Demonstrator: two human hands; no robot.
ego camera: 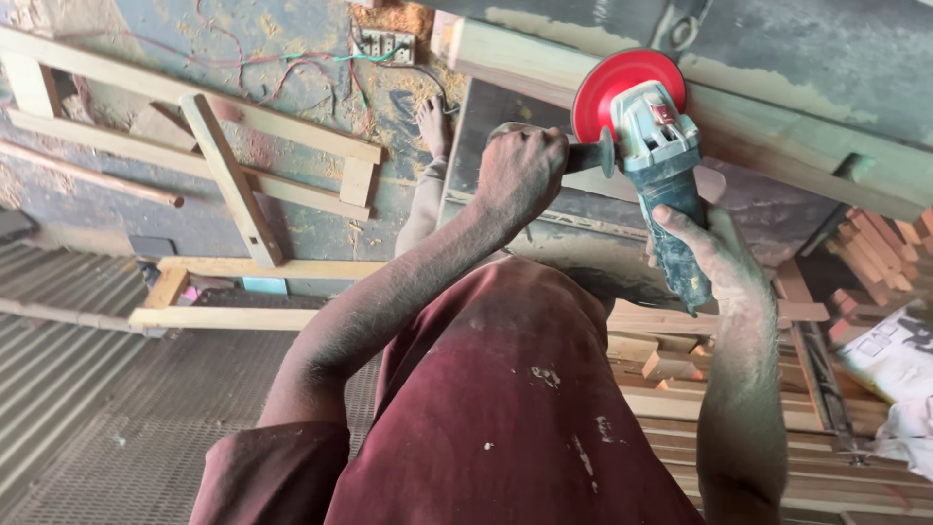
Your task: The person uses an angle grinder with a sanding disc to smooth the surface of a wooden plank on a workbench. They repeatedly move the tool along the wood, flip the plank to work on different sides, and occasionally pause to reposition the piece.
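An angle grinder (661, 165) with a teal body and a red sanding disc (614, 83) is held in both hands. My left hand (520, 173) is closed around its black side handle. My right hand (702, 255) grips the rear of the body from below. The disc lies against a long pale wooden beam (515, 60) that runs across a dusty dark workbench (777, 107). Both forearms are coated in fine sawdust. My maroon shirt (505, 408) fills the lower middle of the view, and my bare foot (433, 124) shows on the floor beyond it.
A wooden frame (233, 175) of joined slats lies on the sawdust-strewn floor at left. A socket board (387, 44) with red and green wires sits near the top. Stacked planks (680, 389) and short wood blocks (875, 243) lie at right. Corrugated metal sheet (58, 340) covers the lower left.
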